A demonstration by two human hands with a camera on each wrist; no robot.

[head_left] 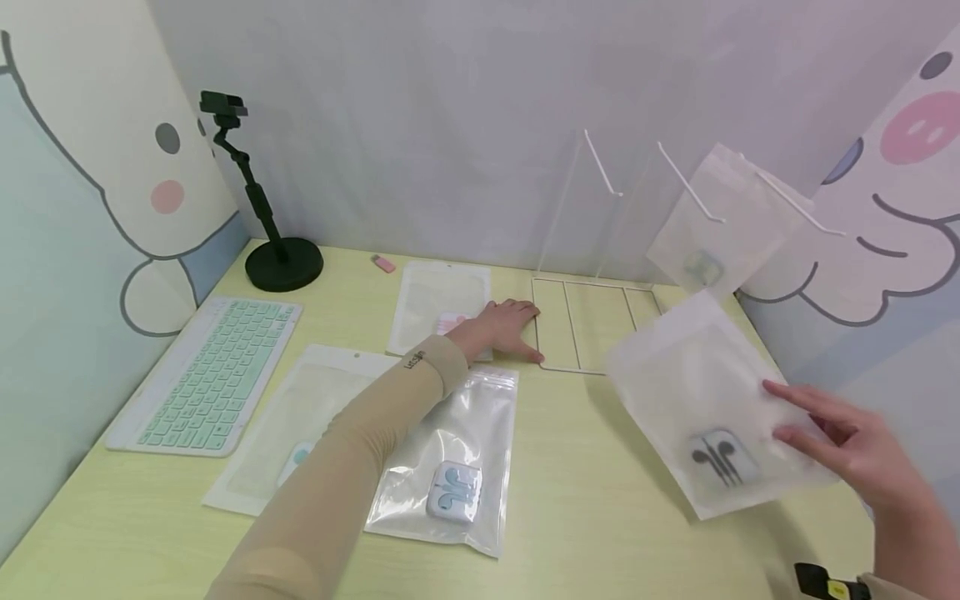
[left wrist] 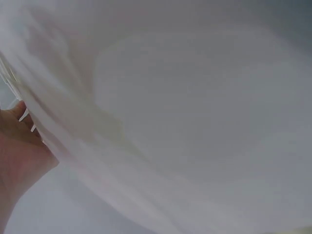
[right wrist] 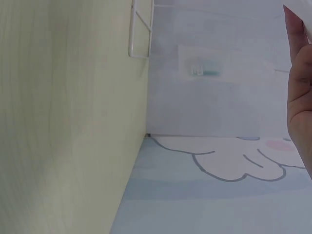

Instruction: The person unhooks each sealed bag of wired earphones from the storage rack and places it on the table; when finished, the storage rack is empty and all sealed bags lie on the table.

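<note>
On the right in the head view, my right hand (head_left: 851, 442) pinches the edge of a translucent plastic bag (head_left: 675, 375) between thumb and fingers. Inside the bag is a white earphone case (head_left: 724, 457) with dark earphone shapes. The bag hangs tilted in front of a white wire display rack (head_left: 577, 368). My left hand (head_left: 506, 327) lies with fingers spread at the left rail of the rack's base, thumb by the front corner. A pale, blurred sheet covers most of the left wrist view, with the left hand (left wrist: 24, 146) at its edge.
A bag (head_left: 731, 221) hangs from the rack's right hook. Left of the rack lie a silvery bag (head_left: 487, 425) with earphones and two flat pale bags (head_left: 330, 371), (head_left: 442, 283). A keyboard (head_left: 210, 375), black stand (head_left: 283, 265) and small pink item (head_left: 383, 263) are farther left.
</note>
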